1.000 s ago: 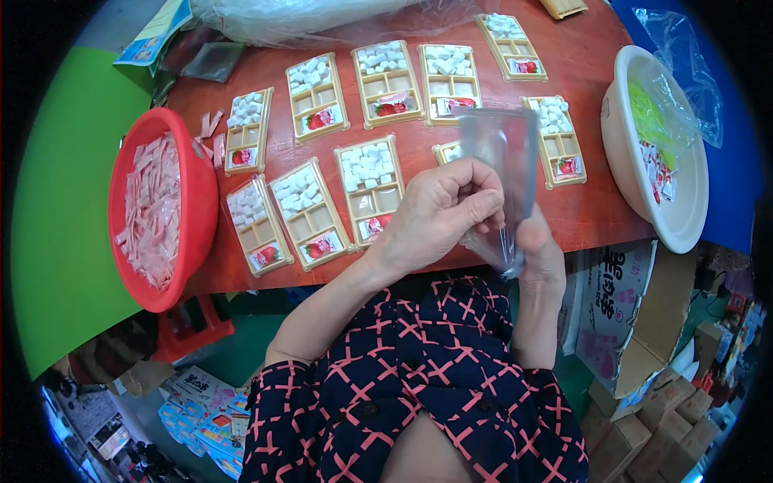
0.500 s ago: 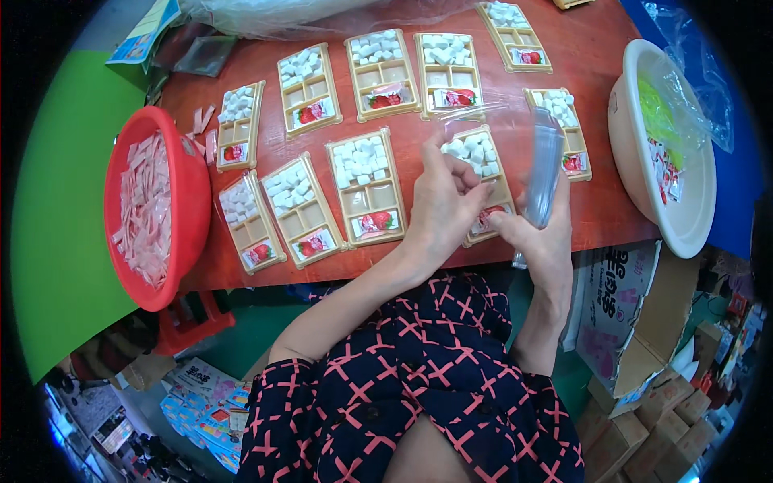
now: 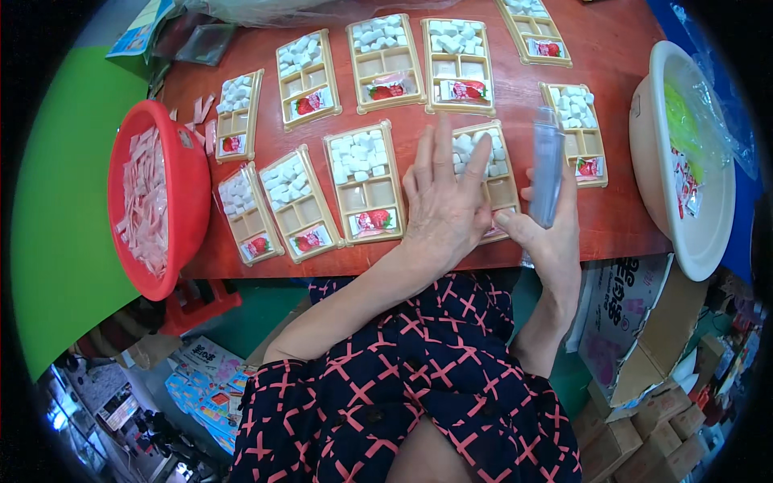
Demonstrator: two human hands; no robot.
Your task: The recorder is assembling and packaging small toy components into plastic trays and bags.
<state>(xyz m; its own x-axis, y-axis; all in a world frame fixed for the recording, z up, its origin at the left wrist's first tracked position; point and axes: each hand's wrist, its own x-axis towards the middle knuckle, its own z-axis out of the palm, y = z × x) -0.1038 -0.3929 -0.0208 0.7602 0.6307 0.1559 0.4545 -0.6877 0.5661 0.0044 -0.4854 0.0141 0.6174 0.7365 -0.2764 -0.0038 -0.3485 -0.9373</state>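
Observation:
My left hand (image 3: pixel 448 205) lies flat with its fingers spread over a beige compartment tray (image 3: pixel 501 190) near the table's front edge. White marshmallow-like cubes (image 3: pixel 493 154) fill the tray's far section, partly hidden by the fingers; the strawberry-printed sachet in the near end is mostly covered. In my right hand (image 3: pixel 549 251), closed around it, a stack of clear plastic lids (image 3: pixel 547 165) stands upright beside that tray. The right thumb reaches to the tray's right edge. I cannot tell whether a clear lid lies under my left palm.
Several similar filled trays (image 3: pixel 372 193) stand in two rows on the red table (image 3: pixel 596 217). A red basin (image 3: pixel 193 189) of pink strips is at the left. The white basin (image 3: pixel 719 213) at the right holds green material and sachets. Clear plastic sheeting (image 3: pixel 282 14) lies along the far edge.
My left hand has gone from pinching a clear plastic sheet or lid above the tray to lying flat over it. The right hand still holds the stack. The view has shifted slightly.

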